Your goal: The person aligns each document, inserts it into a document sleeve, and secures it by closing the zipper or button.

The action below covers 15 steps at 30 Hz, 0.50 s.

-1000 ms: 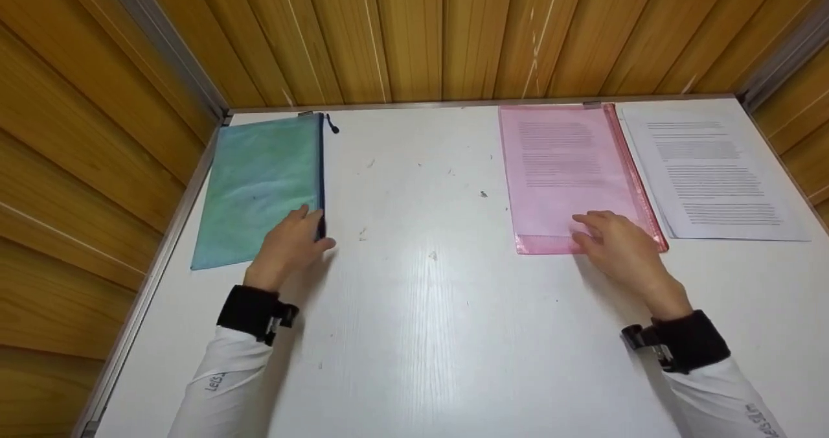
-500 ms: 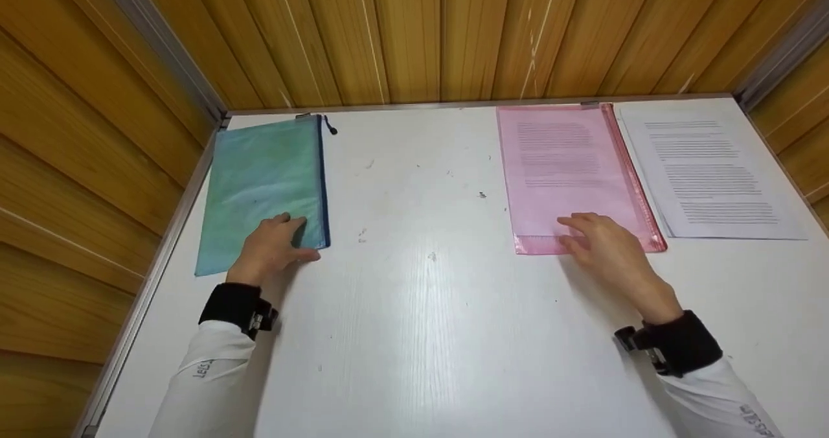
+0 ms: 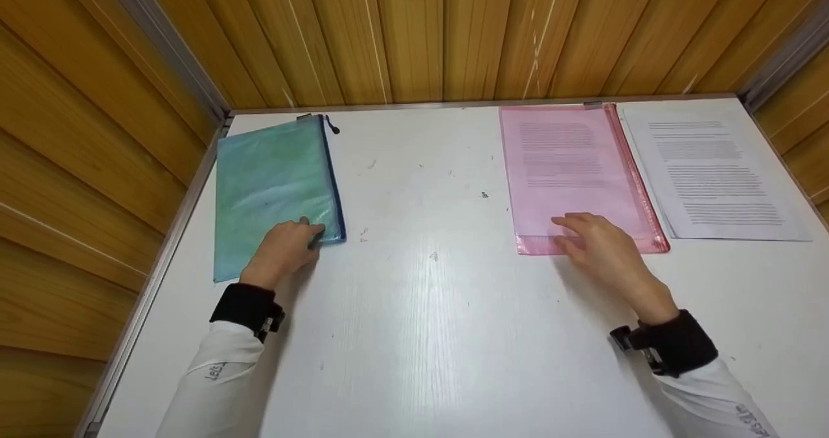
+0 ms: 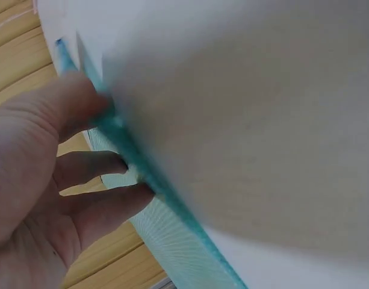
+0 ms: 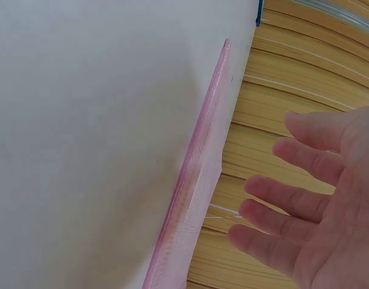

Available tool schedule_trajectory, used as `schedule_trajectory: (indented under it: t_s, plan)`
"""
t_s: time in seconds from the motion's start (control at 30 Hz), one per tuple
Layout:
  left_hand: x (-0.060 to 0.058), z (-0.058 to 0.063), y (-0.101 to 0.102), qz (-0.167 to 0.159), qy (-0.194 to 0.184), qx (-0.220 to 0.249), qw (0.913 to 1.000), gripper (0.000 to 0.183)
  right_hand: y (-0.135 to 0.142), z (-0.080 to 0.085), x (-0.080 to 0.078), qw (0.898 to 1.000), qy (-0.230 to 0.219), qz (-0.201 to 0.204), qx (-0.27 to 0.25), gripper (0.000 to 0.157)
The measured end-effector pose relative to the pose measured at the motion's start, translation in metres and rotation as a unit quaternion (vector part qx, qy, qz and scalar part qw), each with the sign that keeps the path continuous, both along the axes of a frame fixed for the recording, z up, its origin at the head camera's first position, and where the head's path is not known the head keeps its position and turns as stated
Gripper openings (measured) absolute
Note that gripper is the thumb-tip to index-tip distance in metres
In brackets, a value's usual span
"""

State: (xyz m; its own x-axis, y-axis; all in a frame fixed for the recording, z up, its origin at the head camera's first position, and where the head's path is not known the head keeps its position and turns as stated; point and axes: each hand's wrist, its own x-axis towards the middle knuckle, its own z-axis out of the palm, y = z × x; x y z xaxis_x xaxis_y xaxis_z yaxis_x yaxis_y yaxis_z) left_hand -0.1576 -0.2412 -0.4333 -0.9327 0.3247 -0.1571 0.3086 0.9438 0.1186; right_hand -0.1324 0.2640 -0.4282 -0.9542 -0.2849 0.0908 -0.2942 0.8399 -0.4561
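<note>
A green mesh zipper pouch point(image 3: 275, 179) with a dark blue zipper along its right side lies at the left of the table, turned slightly. My left hand point(image 3: 283, 247) pinches its near edge, close to the right corner. In the left wrist view the thumb point(image 4: 82, 99) is on one side of that edge and the other fingers are on the other. At the right, a pink zipper pouch point(image 3: 563, 211) shows printed paper inside. Above its near edge hovers my right hand point(image 3: 605, 250), its fingers spread and relaxed, holding nothing in the right wrist view.
A stack of printed sheets point(image 3: 715, 172) lies to the right of the pink pouch. Wood-patterned panels point(image 3: 414, 36) stand behind the white table point(image 3: 414, 334) and along both its sides.
The left hand has gone from the green pouch's zipper side to its near edge. The pouch's near end has swung right. My right hand has drifted slightly left, while the pink pouch stays put.
</note>
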Motion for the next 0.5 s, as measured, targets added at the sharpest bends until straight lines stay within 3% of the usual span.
schedule_trajectory:
  t_s: [0.2, 0.4, 0.5]
  plan:
    - [0.001, -0.002, 0.004, 0.009, 0.017, 0.003, 0.9998, 0.035, -0.003, 0.000, -0.001, 1.000, -0.007, 0.005, -0.020, 0.034]
    - [0.002, -0.003, 0.010, 0.028, 0.039, 0.058, 0.9972, 0.031, -0.007, 0.000, -0.001, 0.999, -0.022, 0.004, -0.040, 0.034]
    - [0.002, -0.004, 0.015, 0.022, 0.057, 0.083, 0.9946, 0.030, -0.009, 0.000, -0.001, 0.998, -0.026, 0.002, -0.052, 0.034]
